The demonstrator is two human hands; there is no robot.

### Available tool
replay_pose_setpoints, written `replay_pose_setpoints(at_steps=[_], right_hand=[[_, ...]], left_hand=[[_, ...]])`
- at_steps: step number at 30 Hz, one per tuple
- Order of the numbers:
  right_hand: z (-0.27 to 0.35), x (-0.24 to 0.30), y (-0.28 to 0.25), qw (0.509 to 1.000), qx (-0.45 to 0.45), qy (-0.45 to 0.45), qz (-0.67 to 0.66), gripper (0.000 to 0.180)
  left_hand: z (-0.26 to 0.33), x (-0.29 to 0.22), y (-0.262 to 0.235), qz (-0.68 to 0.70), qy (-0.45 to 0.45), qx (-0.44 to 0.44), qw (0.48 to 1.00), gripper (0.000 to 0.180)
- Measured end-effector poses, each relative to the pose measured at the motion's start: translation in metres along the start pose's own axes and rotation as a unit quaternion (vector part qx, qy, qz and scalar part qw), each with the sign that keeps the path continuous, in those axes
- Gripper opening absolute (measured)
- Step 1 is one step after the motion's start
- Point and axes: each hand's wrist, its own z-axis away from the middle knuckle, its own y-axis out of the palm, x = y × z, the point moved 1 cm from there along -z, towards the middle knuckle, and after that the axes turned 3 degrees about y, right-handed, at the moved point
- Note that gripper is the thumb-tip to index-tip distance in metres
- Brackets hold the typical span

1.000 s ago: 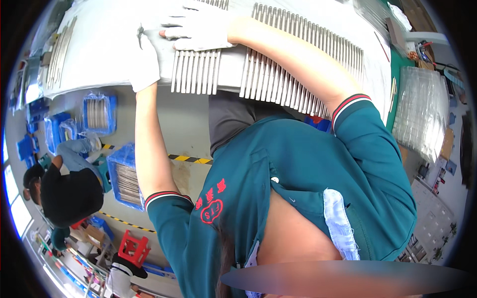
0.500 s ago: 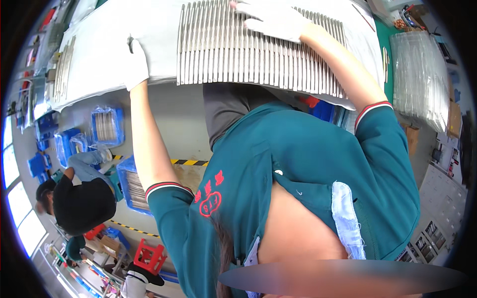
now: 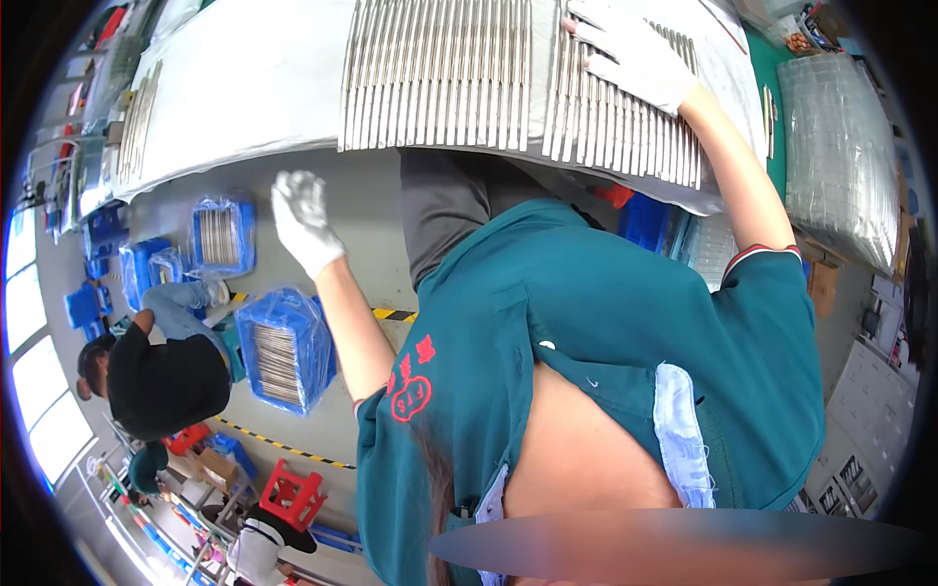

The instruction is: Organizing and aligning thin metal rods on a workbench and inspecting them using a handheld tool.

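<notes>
Slim silvery metal rods lie side by side on the white-covered table in two groups, a larger left group (image 3: 435, 78) and a smaller right group (image 3: 586, 112), with a narrow strip of white between them. My right hand (image 3: 635, 61), in a white glove, lies over the upper part of the right group, its fingers spread and partly covering the rods. My left hand (image 3: 305, 220), also gloved, is off the table's near edge, left of my body. Its fingers are raised and loosely bent, slightly blurred, with nothing visible in them.
A few thin rods (image 3: 143, 122) lie at the table's left end. Stacked clear plastic trays (image 3: 835, 161) stand at the right. Below on the floor are blue bins with rods, one bin (image 3: 318, 332) lined with plastic. A person in black (image 3: 166, 386) sits at the left, near a red stool (image 3: 293, 493).
My right hand has moved right, and a gap has opened between the rods there. My left hand has come off the table toward me. The whole view has shifted slightly.
</notes>
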Motion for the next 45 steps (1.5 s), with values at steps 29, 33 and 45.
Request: replay_pose_setpoints(at_steps=[29,33,45], right_hand=[[-0.008,0.058,0.008,0.993,0.001,-0.119,-0.006,0.054],[-0.027,0.08,0.001,0.983,-0.03,-0.178,-0.033,0.041],[-0.055,0.11,0.033,0.934,-0.169,-0.314,-0.015,0.012]], left_hand=[[0.083,0.046,0.092,-0.135,-0.148,0.351,0.915,0.036],[0.092,0.034,0.108,-0.115,-0.198,0.308,0.923,0.029],[0.101,-0.005,0.105,-0.145,-0.05,0.344,0.926,0.047]])
